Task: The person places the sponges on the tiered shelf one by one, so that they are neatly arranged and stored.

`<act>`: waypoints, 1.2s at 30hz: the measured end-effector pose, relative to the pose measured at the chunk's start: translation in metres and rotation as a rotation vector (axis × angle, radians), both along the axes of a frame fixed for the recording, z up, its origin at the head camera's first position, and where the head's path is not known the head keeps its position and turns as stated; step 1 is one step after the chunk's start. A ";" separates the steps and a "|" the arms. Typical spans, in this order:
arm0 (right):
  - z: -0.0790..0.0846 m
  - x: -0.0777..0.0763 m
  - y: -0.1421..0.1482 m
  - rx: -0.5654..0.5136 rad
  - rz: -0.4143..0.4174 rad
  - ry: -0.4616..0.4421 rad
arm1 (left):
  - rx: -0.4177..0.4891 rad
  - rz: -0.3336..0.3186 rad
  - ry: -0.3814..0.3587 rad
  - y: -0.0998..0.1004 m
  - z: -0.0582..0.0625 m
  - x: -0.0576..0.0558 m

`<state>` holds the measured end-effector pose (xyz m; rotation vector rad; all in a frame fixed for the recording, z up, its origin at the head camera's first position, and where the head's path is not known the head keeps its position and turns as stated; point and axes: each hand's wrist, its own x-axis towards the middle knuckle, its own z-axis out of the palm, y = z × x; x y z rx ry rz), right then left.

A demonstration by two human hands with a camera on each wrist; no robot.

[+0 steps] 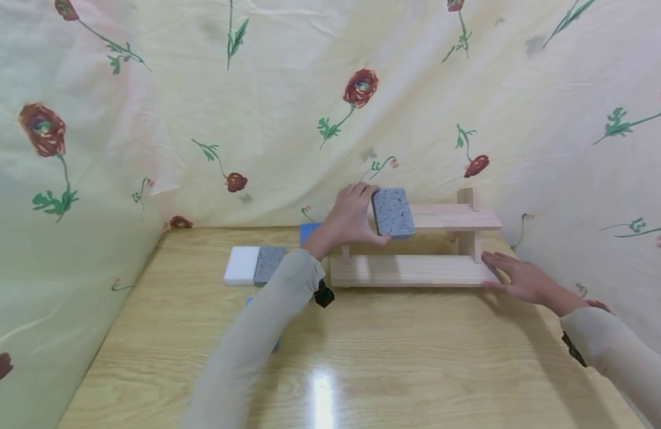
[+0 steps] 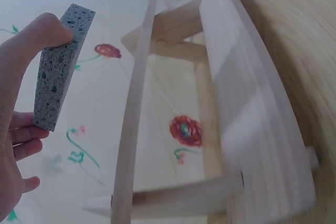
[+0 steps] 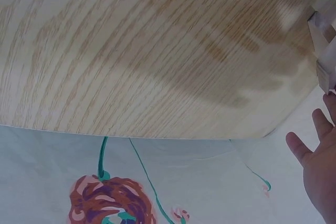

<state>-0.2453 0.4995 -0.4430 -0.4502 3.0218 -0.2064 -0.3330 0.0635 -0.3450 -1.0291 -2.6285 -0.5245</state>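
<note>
My left hand [image 1: 354,217] pinches a grey speckled sponge [image 1: 393,213] between thumb and fingers, holding it up in front of the upper board of a small two-tier wooden shelf [image 1: 405,271]. In the left wrist view the sponge [image 2: 60,66] is seen edge-on, porous with a paler layer along one side, and stands apart from the shelf [image 2: 252,108]. My right hand [image 1: 518,279] rests its extended fingers at the right end of the lower board. In the right wrist view that hand [image 3: 323,166] has its fingers spread beside the shelf's end.
Left of the shelf, a white block [image 1: 241,266] lies beside another grey speckled sponge [image 1: 266,262] on the wooden table [image 1: 394,357]. A blue piece [image 1: 307,230] shows behind my left wrist; another is mostly hidden under the sleeve. Flowered cloth [image 1: 287,119] hangs behind and at both sides.
</note>
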 end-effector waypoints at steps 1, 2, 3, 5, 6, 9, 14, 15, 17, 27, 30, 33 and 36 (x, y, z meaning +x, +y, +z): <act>0.000 0.000 0.000 -0.001 0.001 0.002 | 0.004 0.000 0.008 0.004 0.001 -0.001; 0.000 0.000 0.000 -0.001 0.002 0.004 | 0.005 0.002 0.018 0.007 0.002 -0.001; -0.001 0.000 0.001 0.000 0.003 0.008 | 0.008 0.002 0.027 0.011 0.002 -0.002; -0.001 0.001 0.001 0.003 0.006 0.016 | 0.017 0.004 0.047 0.018 0.003 -0.004; -0.001 0.001 0.001 0.003 0.006 0.018 | 0.022 0.006 0.056 0.021 0.003 -0.004; -0.001 -0.001 0.001 -0.003 0.016 0.027 | 0.044 0.005 0.077 0.031 0.003 -0.008; -0.002 -0.002 0.000 -0.012 0.021 0.037 | 0.060 0.003 0.079 0.044 0.001 -0.013; -0.002 -0.002 0.000 -0.011 0.018 0.036 | 0.058 0.005 0.078 0.046 0.001 -0.014; -0.003 -0.002 0.000 -0.009 0.012 0.034 | 0.051 0.008 0.079 0.051 0.000 -0.016; -0.004 -0.003 0.000 -0.008 0.016 0.044 | 0.013 0.039 0.048 0.071 -0.007 -0.027; -0.005 -0.003 0.001 -0.012 0.019 0.048 | -0.012 0.054 0.032 0.078 -0.009 -0.030; -0.006 -0.003 0.002 -0.012 0.017 0.050 | -0.040 0.064 0.023 0.083 -0.010 -0.032; -0.007 -0.002 0.002 -0.014 0.016 0.056 | -0.055 0.068 0.013 0.088 -0.012 -0.033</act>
